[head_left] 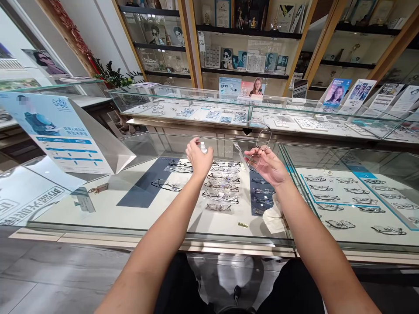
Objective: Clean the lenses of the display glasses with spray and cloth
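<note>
My left hand (199, 158) is closed around a small white bottle (203, 147), whose top shows between thumb and fingers. In my right hand (270, 165) is a pair of thin-rimmed eyeglasses (263, 140), pinched near the middle and held up above the glass counter (78, 220). One round lens rim stands above the fingers; the other shows partly in front of them. A pale cream cloth (273, 219) lies on the counter beside my right forearm. Left of the cloth is a small gold-coloured strip (242, 225).
Rows of eyeglass frames (222, 187) sit inside the counter, with more in the case (347, 191) at right. A blue-and-white sign (65, 135) stands at left, near a brown tag (98, 188). Another display case (196, 111) and shelves lie beyond.
</note>
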{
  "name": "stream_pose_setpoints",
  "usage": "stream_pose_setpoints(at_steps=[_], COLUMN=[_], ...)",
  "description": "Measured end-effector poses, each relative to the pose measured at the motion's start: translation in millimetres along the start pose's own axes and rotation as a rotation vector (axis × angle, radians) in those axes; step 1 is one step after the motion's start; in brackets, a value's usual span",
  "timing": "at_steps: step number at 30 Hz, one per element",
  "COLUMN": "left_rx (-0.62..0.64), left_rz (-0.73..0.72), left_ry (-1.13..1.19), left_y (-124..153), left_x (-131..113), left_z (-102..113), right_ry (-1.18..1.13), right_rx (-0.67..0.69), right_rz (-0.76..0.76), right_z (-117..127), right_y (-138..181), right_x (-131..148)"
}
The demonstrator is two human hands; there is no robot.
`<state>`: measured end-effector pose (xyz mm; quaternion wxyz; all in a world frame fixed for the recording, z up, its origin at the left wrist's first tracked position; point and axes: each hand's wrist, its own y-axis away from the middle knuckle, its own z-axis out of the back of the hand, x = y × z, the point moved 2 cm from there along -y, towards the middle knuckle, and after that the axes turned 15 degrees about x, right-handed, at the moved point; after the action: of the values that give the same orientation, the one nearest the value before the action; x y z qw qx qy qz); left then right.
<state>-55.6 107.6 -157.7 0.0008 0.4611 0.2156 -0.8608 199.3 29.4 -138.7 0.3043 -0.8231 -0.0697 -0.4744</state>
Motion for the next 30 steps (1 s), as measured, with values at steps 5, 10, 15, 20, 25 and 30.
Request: stream_pose_setpoints(at_steps=[5,10,15,20,25,30], left_rx=[0.168,0.267,0.408,0.455,0.445,0.32], left_rz=[0.127,0.109,-0.043,-0.056,-0.04,-0.056], left_ry=[-0.045,-0.127,-0.377,-0.377,-0.395,-0.508], left_y=[-12.2,-16.2,-14.1,-14.4,-14.2,-12.2], left_x=[21.1,36.6,40.9,45.4,43.5,40.4], left_z=[-10.0,-19.0,-30.6,-35.7,-32.6,-29.0], right_ry=[-0.03,-0.017,-0.007,-0.01,-0.017,-0.004], right_rx=[0.019,0.038,0.009,-0.002,-0.018,-0.007], right_rz=[-0.015,-0.032,-0.022,-0.017,-0.022,-0.034], right_z=[-0.6,-2.1,-1.0,-1.4,-1.2,0.6], right_y=[1.3,1.4,1.3,0.7,0.4,0.4], right_x=[0.2,0.4,1.4,2.2,2.5,1.7])
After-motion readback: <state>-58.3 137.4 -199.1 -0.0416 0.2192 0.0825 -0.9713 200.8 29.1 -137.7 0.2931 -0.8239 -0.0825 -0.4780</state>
